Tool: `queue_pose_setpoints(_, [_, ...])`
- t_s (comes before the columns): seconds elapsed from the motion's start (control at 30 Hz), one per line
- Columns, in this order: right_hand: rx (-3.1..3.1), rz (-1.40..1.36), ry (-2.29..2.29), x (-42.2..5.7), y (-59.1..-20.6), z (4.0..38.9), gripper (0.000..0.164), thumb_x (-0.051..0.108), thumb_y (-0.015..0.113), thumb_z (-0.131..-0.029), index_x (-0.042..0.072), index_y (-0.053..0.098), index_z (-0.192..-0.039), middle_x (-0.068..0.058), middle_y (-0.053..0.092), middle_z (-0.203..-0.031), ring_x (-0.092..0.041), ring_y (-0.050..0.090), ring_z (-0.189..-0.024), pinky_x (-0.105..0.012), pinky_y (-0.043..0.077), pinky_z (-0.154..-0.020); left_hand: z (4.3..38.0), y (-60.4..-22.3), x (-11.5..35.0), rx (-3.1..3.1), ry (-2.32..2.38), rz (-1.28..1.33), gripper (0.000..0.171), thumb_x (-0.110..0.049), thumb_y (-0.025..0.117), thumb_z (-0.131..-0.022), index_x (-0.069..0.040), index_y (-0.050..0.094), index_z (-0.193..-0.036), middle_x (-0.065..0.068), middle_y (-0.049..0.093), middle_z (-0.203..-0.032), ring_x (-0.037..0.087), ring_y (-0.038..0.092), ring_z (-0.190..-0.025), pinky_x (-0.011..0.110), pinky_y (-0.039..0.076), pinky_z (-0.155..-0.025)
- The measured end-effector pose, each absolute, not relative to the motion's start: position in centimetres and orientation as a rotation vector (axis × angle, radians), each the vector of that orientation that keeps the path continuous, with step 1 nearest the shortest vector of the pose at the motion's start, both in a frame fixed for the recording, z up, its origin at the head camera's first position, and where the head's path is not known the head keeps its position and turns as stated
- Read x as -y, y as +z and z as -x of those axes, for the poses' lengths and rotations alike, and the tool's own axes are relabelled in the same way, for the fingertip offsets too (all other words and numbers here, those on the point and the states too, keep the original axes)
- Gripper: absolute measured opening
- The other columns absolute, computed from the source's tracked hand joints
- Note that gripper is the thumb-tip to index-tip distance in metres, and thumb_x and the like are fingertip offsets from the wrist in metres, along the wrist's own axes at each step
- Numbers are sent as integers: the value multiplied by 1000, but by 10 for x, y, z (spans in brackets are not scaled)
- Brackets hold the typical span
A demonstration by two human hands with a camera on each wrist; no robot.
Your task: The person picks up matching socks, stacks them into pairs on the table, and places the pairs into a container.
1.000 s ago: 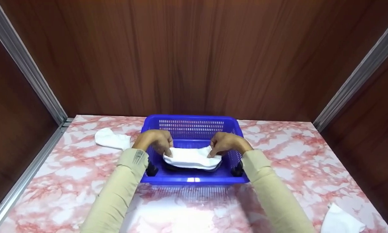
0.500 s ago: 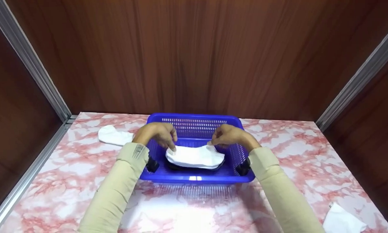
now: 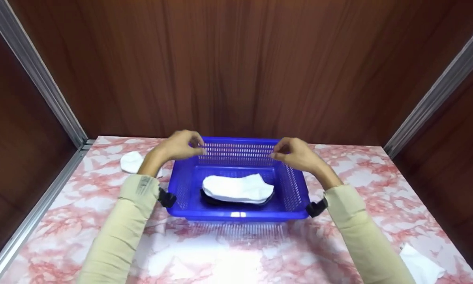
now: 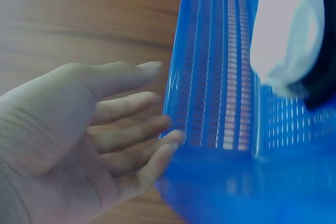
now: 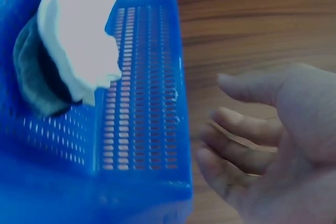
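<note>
A white sock (image 3: 236, 188) lies flat on a dark sock (image 3: 214, 201) inside the blue plastic basket (image 3: 238, 215). Above the basket's back left corner hovers my left hand (image 3: 183, 146), its fingers loosely bent around nothing. My right hand (image 3: 295, 154) is over the back right corner, likewise holding nothing. In the left wrist view the relaxed fingers of the left hand (image 4: 100, 135) appear beside the basket rim. The right wrist view has the right hand (image 5: 268, 135) apart from the rim, with the white sock (image 5: 81, 30) inside the basket.
To the basket's left lies another white sock (image 3: 131, 162), partly hidden by the left arm. A white cloth piece (image 3: 420, 265) is at the table's front right, partly behind the right sleeve. A wooden panel (image 3: 236, 67) stands behind the marbled table (image 3: 363, 185).
Both hands have let go of the white sock, risen from it and spread apart toward the basket's back corners. The sock stays lying in the basket.
</note>
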State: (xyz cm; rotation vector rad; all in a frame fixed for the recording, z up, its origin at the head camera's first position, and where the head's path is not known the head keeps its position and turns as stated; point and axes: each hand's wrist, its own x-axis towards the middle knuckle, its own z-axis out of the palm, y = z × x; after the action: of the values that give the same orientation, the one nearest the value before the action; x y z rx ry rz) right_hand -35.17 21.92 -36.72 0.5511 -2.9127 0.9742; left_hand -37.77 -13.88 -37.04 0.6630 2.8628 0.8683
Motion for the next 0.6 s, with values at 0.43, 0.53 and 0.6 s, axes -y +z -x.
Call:
queue_pose_setpoints(0.43, [2811,-473,722,-242,-408,331,75,23,69,-88,-8,34,-147,-28,35,-154,-44,34,-143,-53,25,-121,383,-399,204,-3113,1303,-386,31,-23,66,-91,-3,67,-115,17,74,-108,31,71,-97,43,56,-88])
queue_pose_setpoints(0.53, [2824,-448,722,-240,-417,326,79,22,67,-89,-11,27,-149,-30,24,-158,-45,27,-146,-53,21,-123,385,-411,219,-3127,1334,-274,32,-22,64,-92,-2,66,-117,19,72,-113,33,70,-103,45,55,-90])
queue_pose_setpoints(0.6, [2842,-423,707,-238,-423,323,80,21,65,-90,-13,24,-149,-32,20,-159,-46,25,-147,-53,21,-123,384,-418,229,-3127,1348,-186,33,-23,63,-92,-2,66,-119,19,71,-115,33,68,-106,45,54,-92])
